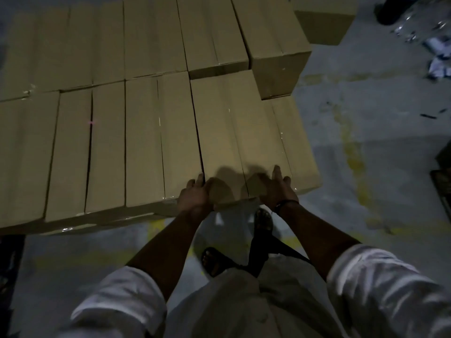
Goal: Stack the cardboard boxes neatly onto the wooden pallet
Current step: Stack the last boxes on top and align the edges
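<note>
A long cardboard box lies on the near right of a stack of several taped cardboard boxes. My left hand grips its near left corner, fingers in the gap beside the neighbouring box. My right hand holds its near right corner, fingers flat on top. A lower box shows to the right, under and beside the held one. The wooden pallet is hidden under the stack.
Another box stands on the grey floor at the back right. Scraps of litter lie at the far right. Dark objects sit at the right edge. My sandalled feet stand close to the stack.
</note>
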A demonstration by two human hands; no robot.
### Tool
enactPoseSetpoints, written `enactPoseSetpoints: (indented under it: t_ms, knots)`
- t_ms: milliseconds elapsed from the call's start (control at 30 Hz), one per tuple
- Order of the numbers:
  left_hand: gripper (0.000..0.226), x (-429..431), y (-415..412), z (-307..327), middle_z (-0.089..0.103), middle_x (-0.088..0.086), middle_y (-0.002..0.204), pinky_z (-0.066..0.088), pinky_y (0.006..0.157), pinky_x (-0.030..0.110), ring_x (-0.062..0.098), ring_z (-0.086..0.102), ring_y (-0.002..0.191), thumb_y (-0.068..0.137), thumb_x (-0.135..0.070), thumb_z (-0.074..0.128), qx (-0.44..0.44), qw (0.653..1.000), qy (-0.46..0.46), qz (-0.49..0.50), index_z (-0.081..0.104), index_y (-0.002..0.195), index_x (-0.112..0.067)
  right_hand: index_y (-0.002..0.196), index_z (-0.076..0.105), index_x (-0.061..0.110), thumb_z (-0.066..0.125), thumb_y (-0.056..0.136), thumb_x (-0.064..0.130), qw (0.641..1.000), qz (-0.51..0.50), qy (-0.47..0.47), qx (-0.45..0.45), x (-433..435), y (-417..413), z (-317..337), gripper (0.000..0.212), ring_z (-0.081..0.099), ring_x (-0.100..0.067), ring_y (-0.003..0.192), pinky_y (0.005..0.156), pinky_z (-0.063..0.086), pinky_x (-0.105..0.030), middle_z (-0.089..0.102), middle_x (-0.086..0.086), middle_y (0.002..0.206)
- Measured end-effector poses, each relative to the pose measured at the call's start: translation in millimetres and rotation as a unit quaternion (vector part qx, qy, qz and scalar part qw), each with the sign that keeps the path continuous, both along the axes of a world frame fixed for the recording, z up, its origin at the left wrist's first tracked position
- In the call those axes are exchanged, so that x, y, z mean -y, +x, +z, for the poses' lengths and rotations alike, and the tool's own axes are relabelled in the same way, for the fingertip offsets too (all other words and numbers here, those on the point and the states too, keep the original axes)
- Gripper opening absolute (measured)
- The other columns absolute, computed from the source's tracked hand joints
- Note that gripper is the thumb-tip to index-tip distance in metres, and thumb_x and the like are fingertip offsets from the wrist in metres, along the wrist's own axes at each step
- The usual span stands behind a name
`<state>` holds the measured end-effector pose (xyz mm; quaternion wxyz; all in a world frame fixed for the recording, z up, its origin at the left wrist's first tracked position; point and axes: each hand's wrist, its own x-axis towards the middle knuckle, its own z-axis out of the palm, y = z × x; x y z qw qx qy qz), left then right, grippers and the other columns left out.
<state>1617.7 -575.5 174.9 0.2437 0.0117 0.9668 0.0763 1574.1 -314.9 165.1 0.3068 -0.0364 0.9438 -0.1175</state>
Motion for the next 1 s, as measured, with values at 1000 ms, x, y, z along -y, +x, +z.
enactPoseSetpoints:
  t_ms: [1000]
  knots:
    - [0.047,10,-23,7,0.071,0.008,0.115,0.055,0.08,0.036,0.032,0.068,0.101,0.1,-0.021,0.047,-0.057,0.998,-0.015,0.026,0.047,0.146,-0.033,0.153,0.034,0.036,0.062,0.096,0.019,1.0,-0.011,-0.019,-0.007,14,-32,-4,0.065,0.013,-0.046,0.146,0.106,0.043,-0.053,-0.005,-0.005,0.167]
